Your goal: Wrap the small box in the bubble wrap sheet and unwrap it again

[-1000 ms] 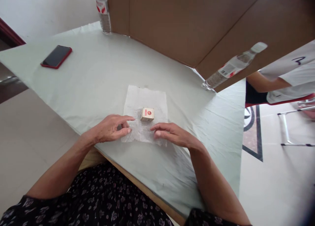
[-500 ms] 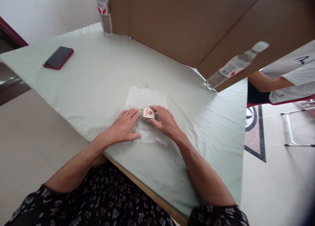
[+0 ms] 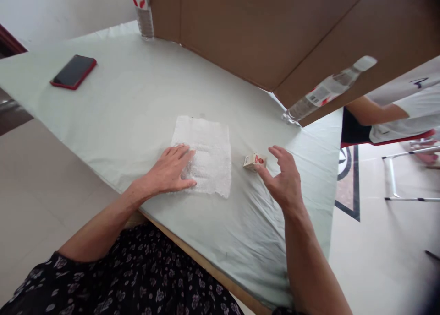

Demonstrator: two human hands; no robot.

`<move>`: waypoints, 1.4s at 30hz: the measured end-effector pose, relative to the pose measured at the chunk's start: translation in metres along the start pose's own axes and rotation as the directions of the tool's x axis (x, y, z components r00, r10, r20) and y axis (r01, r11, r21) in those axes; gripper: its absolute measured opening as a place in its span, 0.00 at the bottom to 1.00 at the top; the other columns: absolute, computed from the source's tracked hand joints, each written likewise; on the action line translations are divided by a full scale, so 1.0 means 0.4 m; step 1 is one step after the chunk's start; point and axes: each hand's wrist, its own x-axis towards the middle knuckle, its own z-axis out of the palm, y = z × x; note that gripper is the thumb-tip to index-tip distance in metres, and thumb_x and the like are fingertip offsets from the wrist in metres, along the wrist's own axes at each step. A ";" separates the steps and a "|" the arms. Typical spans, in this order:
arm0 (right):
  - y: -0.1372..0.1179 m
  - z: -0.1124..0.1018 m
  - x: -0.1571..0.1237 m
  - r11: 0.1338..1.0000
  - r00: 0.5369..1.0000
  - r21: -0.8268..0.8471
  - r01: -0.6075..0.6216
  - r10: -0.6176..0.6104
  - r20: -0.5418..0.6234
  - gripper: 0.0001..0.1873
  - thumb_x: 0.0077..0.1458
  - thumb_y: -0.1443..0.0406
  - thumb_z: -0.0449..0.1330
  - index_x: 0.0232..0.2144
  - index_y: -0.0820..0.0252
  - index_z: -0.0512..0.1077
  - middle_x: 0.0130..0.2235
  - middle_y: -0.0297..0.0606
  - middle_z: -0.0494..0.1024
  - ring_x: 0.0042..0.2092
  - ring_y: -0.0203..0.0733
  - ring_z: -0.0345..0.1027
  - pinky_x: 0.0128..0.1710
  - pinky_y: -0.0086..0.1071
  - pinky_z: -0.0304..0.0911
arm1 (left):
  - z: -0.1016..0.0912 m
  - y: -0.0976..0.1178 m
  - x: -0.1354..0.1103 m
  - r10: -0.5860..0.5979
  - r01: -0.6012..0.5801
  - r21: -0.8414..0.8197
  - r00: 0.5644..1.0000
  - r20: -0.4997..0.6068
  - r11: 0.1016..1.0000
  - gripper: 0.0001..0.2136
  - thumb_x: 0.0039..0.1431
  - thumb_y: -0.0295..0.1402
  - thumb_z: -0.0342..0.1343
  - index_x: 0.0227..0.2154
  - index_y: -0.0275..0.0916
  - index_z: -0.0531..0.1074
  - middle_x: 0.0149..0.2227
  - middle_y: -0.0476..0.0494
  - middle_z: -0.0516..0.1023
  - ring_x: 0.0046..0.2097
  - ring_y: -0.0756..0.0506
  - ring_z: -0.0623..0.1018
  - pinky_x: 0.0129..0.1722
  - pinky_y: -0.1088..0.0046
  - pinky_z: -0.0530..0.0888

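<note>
A sheet of bubble wrap (image 3: pixel 206 152) lies flat on the pale green table cover (image 3: pixel 137 104). My left hand (image 3: pixel 170 171) rests flat on its near left corner, fingers stretched out. A small cream box with a red mark (image 3: pixel 255 161) sits on the cover just right of the sheet. My right hand (image 3: pixel 283 180) hovers beside the box with its fingers spread; the fingertips are at the box's right edge and hold nothing.
A red phone (image 3: pixel 73 71) lies at the far left. A large brown cardboard box (image 3: pixel 268 31) stands along the back, with one water bottle (image 3: pixel 142 10) at its left and another water bottle (image 3: pixel 323 93) at its right. Another person's arm (image 3: pixel 371 113) shows at right.
My right hand took the small box off the bubble wrap, set it on the cover to the right and opened. My left hand stayed pressed on the sheet.
</note>
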 end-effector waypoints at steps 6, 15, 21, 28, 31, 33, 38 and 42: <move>-0.149 0.079 -0.020 0.951 0.891 0.110 0.289 -0.309 0.332 0.26 0.60 0.55 0.62 0.59 0.53 0.68 0.64 0.50 0.69 0.65 0.58 0.64 0.63 0.55 0.62 | 0.013 -0.011 0.006 -0.009 0.009 -0.008 1.000 -0.028 1.000 0.35 0.60 0.46 0.58 0.66 0.33 0.58 0.70 0.28 0.60 0.71 0.31 0.58 0.69 0.50 0.57; -0.131 0.119 -0.025 0.936 0.748 0.088 0.340 -0.326 0.578 0.45 0.55 0.45 0.64 0.68 0.58 0.59 0.69 0.53 0.61 0.69 0.62 0.56 0.65 0.58 0.57 | 0.001 -0.092 0.015 0.075 -0.070 -0.068 0.995 0.072 0.995 0.43 0.54 0.52 0.62 0.68 0.38 0.55 0.72 0.34 0.56 0.73 0.32 0.54 0.71 0.50 0.53; -0.128 0.109 -0.032 0.935 0.796 0.141 0.325 -0.351 0.494 0.39 0.57 0.48 0.63 0.66 0.54 0.62 0.67 0.50 0.66 0.67 0.59 0.61 0.63 0.57 0.61 | 0.013 -0.092 -0.001 0.042 -0.043 -0.154 0.999 -0.011 0.987 0.41 0.55 0.52 0.61 0.67 0.37 0.59 0.71 0.32 0.58 0.72 0.32 0.56 0.71 0.48 0.54; -0.059 0.019 0.023 0.987 0.984 0.080 0.141 -0.148 0.097 0.21 0.61 0.55 0.61 0.55 0.52 0.73 0.55 0.45 0.79 0.58 0.55 0.71 0.59 0.54 0.64 | 0.034 -0.103 -0.026 -0.126 -0.019 -0.406 0.937 -0.327 0.914 0.27 0.60 0.47 0.57 0.58 0.38 0.71 0.64 0.33 0.70 0.66 0.35 0.68 0.67 0.48 0.64; 0.000 0.007 0.045 0.996 0.985 -0.036 0.081 -0.075 0.155 0.31 0.54 0.54 0.64 0.59 0.56 0.69 0.60 0.50 0.74 0.61 0.61 0.68 0.60 0.58 0.62 | 0.032 -0.104 -0.027 -0.141 -0.037 -0.448 0.923 -0.358 0.893 0.23 0.60 0.44 0.58 0.55 0.38 0.74 0.61 0.34 0.73 0.64 0.36 0.71 0.66 0.50 0.66; 0.032 0.012 0.049 0.995 0.967 -0.092 0.034 -0.010 0.255 0.34 0.52 0.56 0.65 0.60 0.59 0.69 0.59 0.53 0.75 0.60 0.64 0.69 0.58 0.60 0.63 | 0.032 -0.102 -0.026 -0.138 -0.041 -0.446 0.922 -0.362 0.894 0.22 0.60 0.43 0.58 0.54 0.38 0.74 0.61 0.33 0.73 0.63 0.36 0.72 0.65 0.50 0.67; 0.018 0.010 0.042 0.998 0.963 -0.037 -0.050 0.058 0.263 0.27 0.51 0.59 0.64 0.54 0.57 0.72 0.53 0.48 0.80 0.52 0.60 0.75 0.54 0.56 0.68 | 0.037 -0.099 -0.022 -0.082 -0.040 -0.354 0.942 -0.324 0.934 0.22 0.59 0.42 0.59 0.54 0.39 0.75 0.62 0.34 0.72 0.66 0.35 0.69 0.66 0.50 0.65; -0.096 0.019 0.043 0.993 0.983 0.106 0.042 -0.060 0.175 0.28 0.53 0.56 0.65 0.56 0.54 0.71 0.53 0.44 0.80 0.50 0.55 0.76 0.53 0.50 0.69 | 0.045 -0.101 -0.016 -0.039 -0.022 -0.242 0.969 -0.245 0.970 0.24 0.57 0.43 0.61 0.55 0.41 0.74 0.63 0.36 0.71 0.68 0.34 0.65 0.68 0.49 0.61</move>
